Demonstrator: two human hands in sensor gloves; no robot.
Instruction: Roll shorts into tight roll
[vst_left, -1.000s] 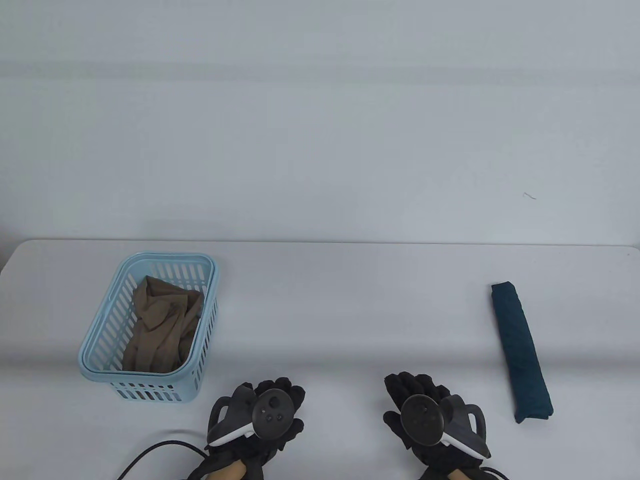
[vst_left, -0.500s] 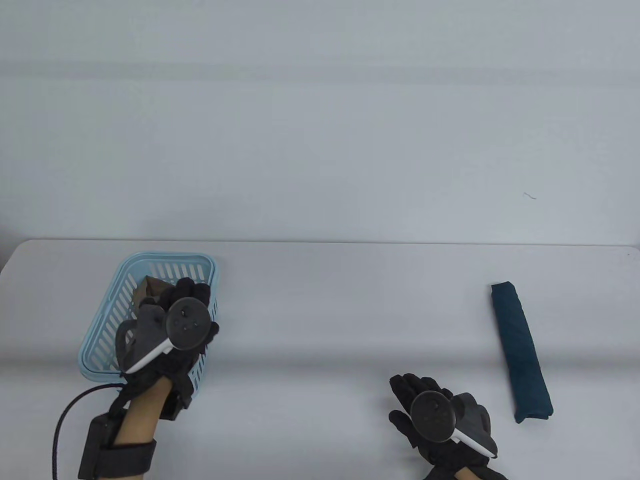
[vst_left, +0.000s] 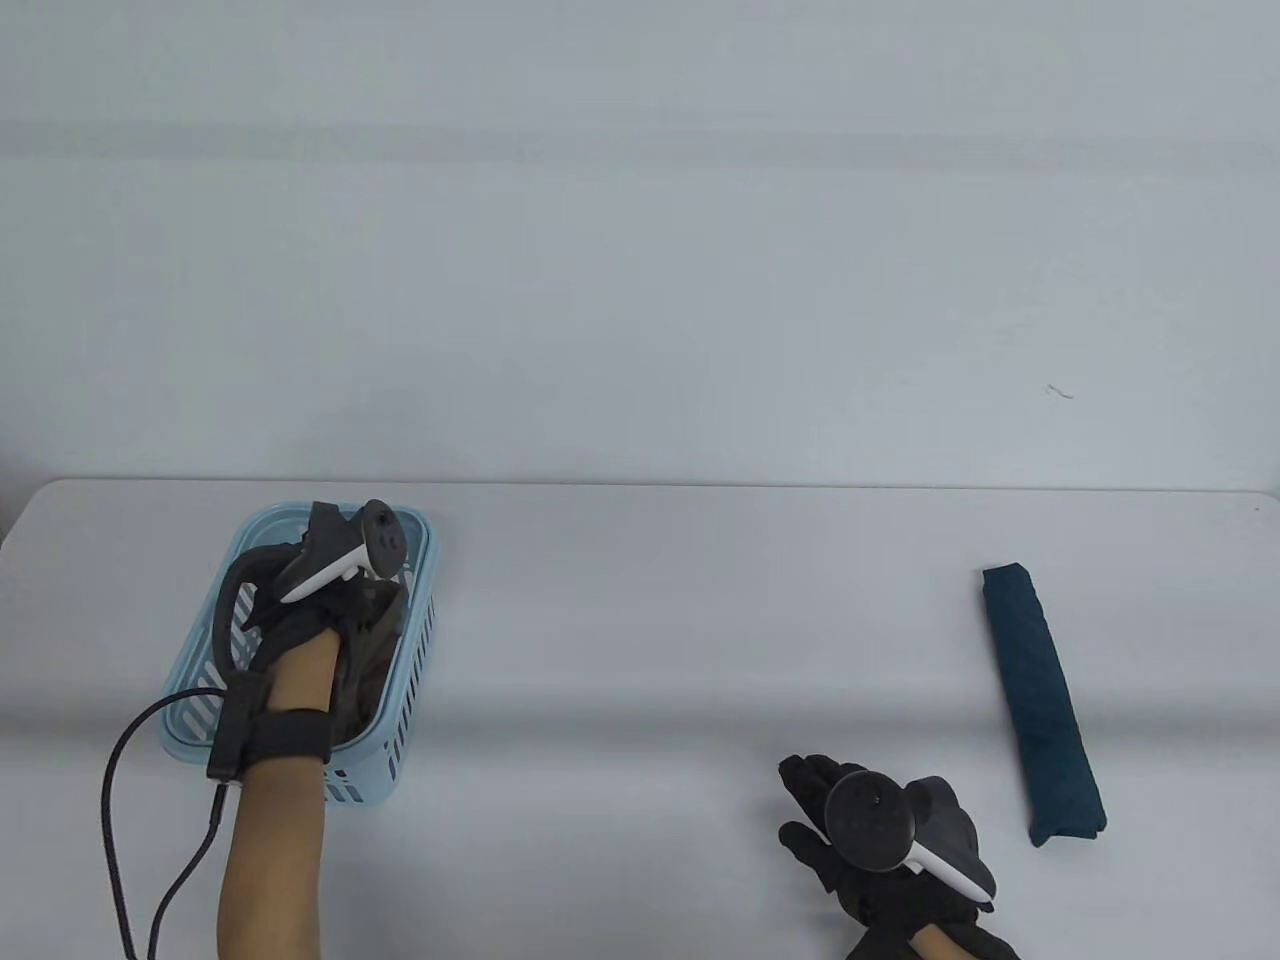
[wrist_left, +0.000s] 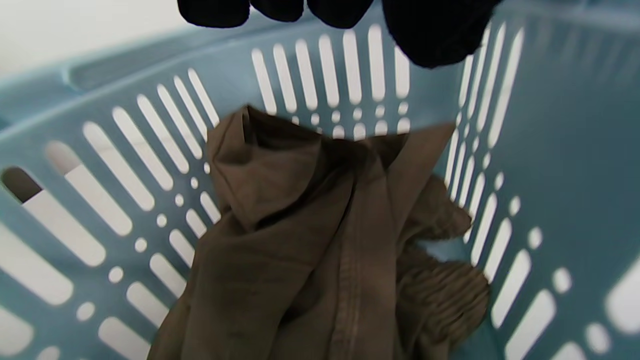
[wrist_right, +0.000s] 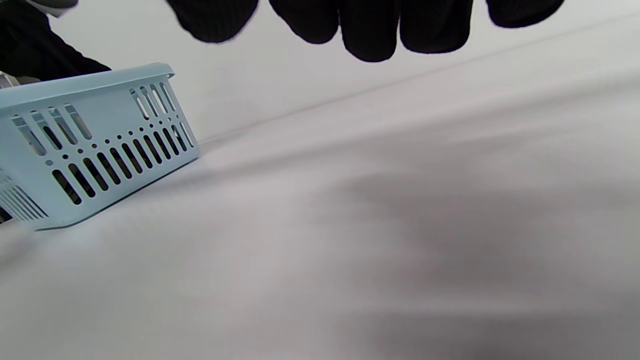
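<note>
Brown shorts (wrist_left: 310, 240) crumpled in blue basket (vst_left: 410, 640), no clear axis; left hand (vst_left: 300, 620) now deeper inside, grip indiscernible; right hand (vst_left: 860, 840) unchanged, empty, fingers spread.

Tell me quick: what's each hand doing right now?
Left hand: open, reaching into the basket above the shorts, holding nothing.
Right hand: open, empty.

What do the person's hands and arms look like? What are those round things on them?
Both hands wear black knit gloves. The left hand and right hand each carry a dark grey tracker with a round face, small buttons and a white edge. The forearms are bare, no sleeves. A black strap with a small box wraps the left wrist, and a black cable trails from it.
</note>
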